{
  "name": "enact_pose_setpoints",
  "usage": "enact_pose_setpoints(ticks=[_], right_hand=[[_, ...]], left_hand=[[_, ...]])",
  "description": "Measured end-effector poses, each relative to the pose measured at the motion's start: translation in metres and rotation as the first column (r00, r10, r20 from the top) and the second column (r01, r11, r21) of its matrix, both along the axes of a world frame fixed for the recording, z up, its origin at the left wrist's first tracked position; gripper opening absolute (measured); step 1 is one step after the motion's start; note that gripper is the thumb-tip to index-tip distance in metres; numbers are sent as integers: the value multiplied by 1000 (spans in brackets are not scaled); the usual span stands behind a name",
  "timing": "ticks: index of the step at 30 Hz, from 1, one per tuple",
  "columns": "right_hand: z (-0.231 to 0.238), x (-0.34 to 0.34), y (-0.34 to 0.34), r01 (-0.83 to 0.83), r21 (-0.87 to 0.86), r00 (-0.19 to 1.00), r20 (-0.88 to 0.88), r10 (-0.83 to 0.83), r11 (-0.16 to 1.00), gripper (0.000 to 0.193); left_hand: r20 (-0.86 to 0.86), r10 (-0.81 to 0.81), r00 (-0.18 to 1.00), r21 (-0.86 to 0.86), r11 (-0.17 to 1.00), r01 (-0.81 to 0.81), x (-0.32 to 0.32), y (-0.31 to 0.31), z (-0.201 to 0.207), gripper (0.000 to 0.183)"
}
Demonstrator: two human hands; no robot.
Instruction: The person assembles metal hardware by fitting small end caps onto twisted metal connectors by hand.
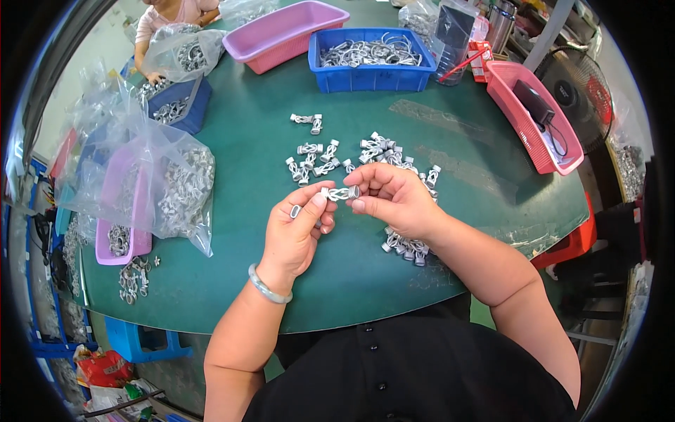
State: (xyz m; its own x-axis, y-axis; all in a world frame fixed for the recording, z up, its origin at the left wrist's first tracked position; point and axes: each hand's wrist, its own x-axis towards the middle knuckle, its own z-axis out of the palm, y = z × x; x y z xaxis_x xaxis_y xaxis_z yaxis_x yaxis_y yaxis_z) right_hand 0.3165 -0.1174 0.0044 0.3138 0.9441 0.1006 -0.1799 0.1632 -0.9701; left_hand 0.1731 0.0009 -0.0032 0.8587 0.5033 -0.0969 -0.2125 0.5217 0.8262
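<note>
Between my two hands is a silver metal clasp (339,193) with looped links in its middle and ribbed round ends. My left hand (294,235) pinches its left end with thumb and forefinger. A small oval metal ring (295,211) also sits against the fingers of that hand. With thumb and fingertips, my right hand (397,200) closes on the clasp's right end. Similar clasps lie on the green table in a loose group (307,163) beyond my left hand, in a pile (383,149) beyond my right hand, and in a heap (406,247) under my right wrist.
On the green table (246,155) stand a blue tray (373,81) of metal rings, a pink basket (285,35) and another pink basket (534,126) holding a black device. Plastic bags of parts (186,190) crowd the left. Across the table a person's hand (153,77) reaches into a blue bin (197,105).
</note>
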Motion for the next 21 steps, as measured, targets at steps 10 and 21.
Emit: enact_pose_setpoints(ticks=[10, 21], right_hand=[[1, -1, 0, -54, 83, 996, -61, 60, 995, 28], [6, -3, 0, -122, 129, 992, -22, 126, 984, 27]], left_hand=[[-41, -95, 995, -102, 991, 90, 0, 0, -5, 22], [15, -79, 997, -73, 994, 80, 2, 1, -9, 22]])
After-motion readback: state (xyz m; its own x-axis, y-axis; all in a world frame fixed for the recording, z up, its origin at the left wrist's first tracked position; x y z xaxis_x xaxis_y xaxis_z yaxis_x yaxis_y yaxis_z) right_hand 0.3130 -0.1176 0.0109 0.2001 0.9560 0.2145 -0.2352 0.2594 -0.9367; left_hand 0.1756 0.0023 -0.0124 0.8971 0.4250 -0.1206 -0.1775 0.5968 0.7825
